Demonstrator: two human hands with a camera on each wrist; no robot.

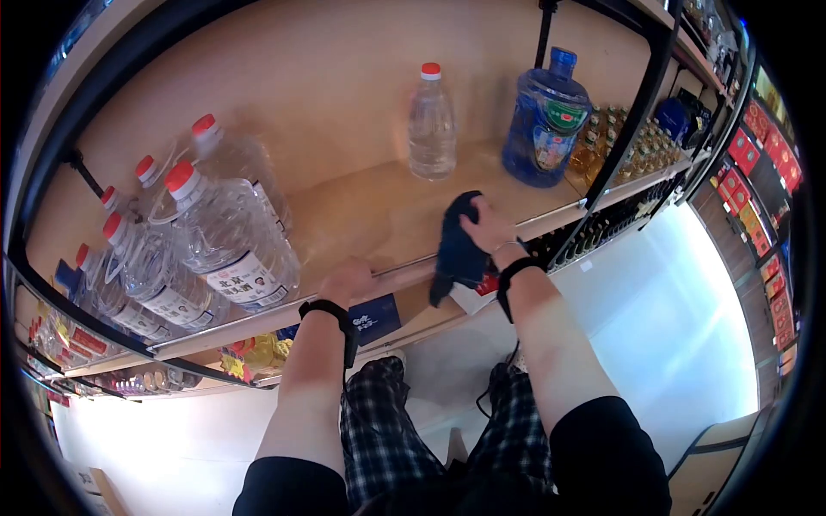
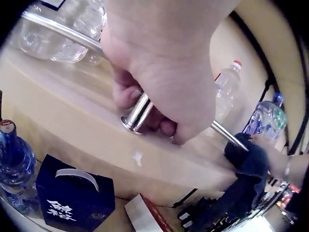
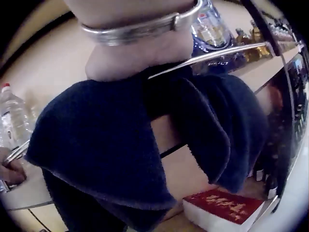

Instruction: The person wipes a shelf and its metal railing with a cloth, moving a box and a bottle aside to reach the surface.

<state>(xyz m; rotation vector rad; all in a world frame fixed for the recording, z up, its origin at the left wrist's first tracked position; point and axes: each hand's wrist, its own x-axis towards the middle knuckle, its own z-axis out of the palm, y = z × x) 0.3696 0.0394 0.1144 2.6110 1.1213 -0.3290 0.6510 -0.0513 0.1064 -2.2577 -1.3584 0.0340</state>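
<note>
My left hand is at the shelf's front edge. In the left wrist view, that hand has its fingers curled round the thin metal rail, beside a short shiny post. Further right, my right hand grips a dark blue cloth at the same edge. The cloth hangs in folds over the rail in the right wrist view, hiding the fingers of the right hand.
Several large clear bottles with red caps crowd the shelf's left side. A single clear bottle and a blue jug stand behind the hands, with small amber bottles farther right. Below are a dark blue box and a red-topped box.
</note>
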